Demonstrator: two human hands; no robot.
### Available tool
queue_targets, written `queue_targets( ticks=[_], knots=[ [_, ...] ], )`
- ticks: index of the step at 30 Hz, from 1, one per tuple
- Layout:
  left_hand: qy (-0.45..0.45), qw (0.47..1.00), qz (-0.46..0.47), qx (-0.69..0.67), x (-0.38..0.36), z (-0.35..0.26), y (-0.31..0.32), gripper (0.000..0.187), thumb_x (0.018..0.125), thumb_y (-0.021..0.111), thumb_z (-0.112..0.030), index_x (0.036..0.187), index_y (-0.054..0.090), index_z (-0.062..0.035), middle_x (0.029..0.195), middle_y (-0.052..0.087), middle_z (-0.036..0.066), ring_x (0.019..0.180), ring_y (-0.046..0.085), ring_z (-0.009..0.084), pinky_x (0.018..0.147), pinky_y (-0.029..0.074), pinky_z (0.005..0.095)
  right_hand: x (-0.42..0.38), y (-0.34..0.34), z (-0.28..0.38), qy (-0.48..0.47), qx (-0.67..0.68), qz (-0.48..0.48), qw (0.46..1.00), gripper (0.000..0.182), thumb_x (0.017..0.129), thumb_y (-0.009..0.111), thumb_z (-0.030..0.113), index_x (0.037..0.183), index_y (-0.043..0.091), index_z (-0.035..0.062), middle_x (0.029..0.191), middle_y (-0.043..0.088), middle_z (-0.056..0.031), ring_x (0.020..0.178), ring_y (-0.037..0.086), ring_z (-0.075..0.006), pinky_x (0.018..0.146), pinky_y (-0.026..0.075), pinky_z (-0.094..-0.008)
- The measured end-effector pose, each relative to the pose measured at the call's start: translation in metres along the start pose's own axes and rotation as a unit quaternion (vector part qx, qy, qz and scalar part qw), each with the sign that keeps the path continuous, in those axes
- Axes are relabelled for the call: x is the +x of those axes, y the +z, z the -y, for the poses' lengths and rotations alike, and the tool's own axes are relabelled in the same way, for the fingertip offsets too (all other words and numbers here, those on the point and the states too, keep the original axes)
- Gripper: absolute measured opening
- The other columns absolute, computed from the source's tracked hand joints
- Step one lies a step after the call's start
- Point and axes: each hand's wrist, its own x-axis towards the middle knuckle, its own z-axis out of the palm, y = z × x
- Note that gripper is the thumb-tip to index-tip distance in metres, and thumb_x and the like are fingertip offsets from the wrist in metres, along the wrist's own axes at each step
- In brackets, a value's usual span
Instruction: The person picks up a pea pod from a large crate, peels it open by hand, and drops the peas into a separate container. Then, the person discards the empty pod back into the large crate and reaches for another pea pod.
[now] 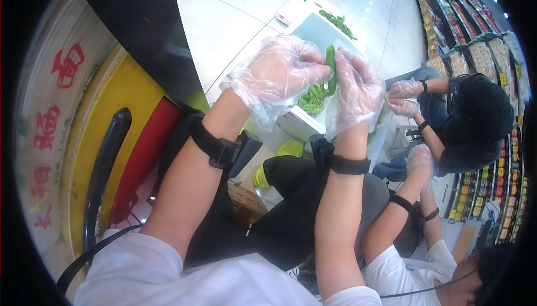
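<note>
A long green chili pepper (331, 71) stands nearly upright between my two hands, both in clear plastic gloves. My left hand (282, 74) pinches it from the left side with thumb and forefinger. Closed fingers of my right hand (355, 85) press against it from the right, near its upper part; the fingertips are partly hidden by the crinkled glove. Below the hands is a white foam box (297, 124) with several green peppers (313, 98) in it, partly covered by my gloves. Farther off, more green pieces (337, 23) lie at the box's far end.
Two people sit close on my right; one wears a black cap (478, 121), and their gloved hands (404, 98) are near the box. A yellow and red cabinet with a black handle (106, 166) stands at left. Stocked shelves (492, 60) line the far right.
</note>
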Motion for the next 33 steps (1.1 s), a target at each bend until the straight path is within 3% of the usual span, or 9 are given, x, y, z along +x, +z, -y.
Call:
queue_targets(
  ticks=[6,8,12,16,18,25,33],
  knots=[
    [0.018,0.988,-0.036,-0.152,0.001,0.0,0.008,0.028,0.079,0.068,-0.009,0.103,0.062,0.0058,0.095,0.066,0.011,0.083,0.062,0.0137,0.075,0.05,0.0261,0.0,-0.006,-0.007,-0.042,-0.025,0.047,0.998,0.017,0.08,0.069,0.004,0.095,0.067,-0.0032,0.091,0.066,-0.0072,0.08,0.059,-0.0101,0.074,0.047,-0.0231],
    [0.024,0.989,-0.048,-0.138,0.001,-0.001,0.003,0.027,0.079,0.068,-0.009,0.102,0.062,0.0055,0.093,0.066,0.01,0.083,0.061,0.0128,0.074,0.05,0.0251,-0.001,-0.006,-0.007,-0.071,-0.05,0.053,0.995,0.018,0.081,0.068,0.004,0.097,0.066,-0.0034,0.092,0.066,-0.0073,0.081,0.059,-0.0104,0.075,0.047,-0.0233],
    [0.038,0.984,-0.079,-0.156,0.002,-0.008,0.0,0.021,0.083,0.066,-0.007,0.1,0.064,0.0038,0.089,0.065,0.009,0.079,0.061,0.0118,0.072,0.05,0.0226,-0.007,0.0,0.0,-0.003,0.011,0.105,0.994,0.023,0.082,0.067,0.004,0.102,0.063,-0.0049,0.096,0.065,-0.0077,0.082,0.059,-0.011,0.076,0.047,-0.0232],
    [0.031,0.988,-0.102,-0.108,-0.001,-0.016,0.0,0.022,0.082,0.067,-0.007,0.101,0.064,0.0045,0.091,0.066,0.009,0.081,0.061,0.0124,0.074,0.05,0.0232,-0.006,0.0,-0.005,0.018,0.001,0.131,0.991,0.024,0.082,0.067,0.005,0.105,0.064,-0.0036,0.096,0.065,-0.0069,0.084,0.059,-0.011,0.076,0.047,-0.0243],
    [0.094,0.979,-0.164,-0.069,0.0,-0.016,0.004,0.024,0.082,0.068,-0.006,0.103,0.063,0.0054,0.093,0.066,0.011,0.085,0.062,0.0135,0.078,0.05,0.0242,-0.005,-0.001,-0.006,0.008,-0.023,0.121,0.992,0.025,0.082,0.067,0.005,0.105,0.064,-0.0029,0.095,0.065,-0.0065,0.084,0.059,-0.011,0.077,0.048,-0.0251],
    [0.12,0.98,-0.153,-0.046,0.0,-0.018,0.005,0.025,0.08,0.068,-0.004,0.103,0.064,0.0059,0.094,0.067,0.012,0.088,0.062,0.014,0.081,0.05,0.0246,-0.002,-0.005,-0.011,-0.051,-0.093,0.087,0.99,0.026,0.078,0.071,0.008,0.102,0.066,-0.0009,0.093,0.067,-0.009,0.082,0.06,-0.0129,0.076,0.048,-0.0273],
    [0.147,0.965,-0.211,0.058,-0.002,-0.02,0.006,0.017,0.077,0.071,-0.005,0.091,0.069,0.0049,0.082,0.069,0.009,0.077,0.063,0.0109,0.071,0.05,0.0223,-0.002,-0.004,-0.01,-0.116,-0.162,0.053,0.979,0.022,0.074,0.072,0.01,0.095,0.069,0.0028,0.088,0.067,-0.0109,0.079,0.063,-0.0177,0.073,0.049,-0.0289]
  ],
)
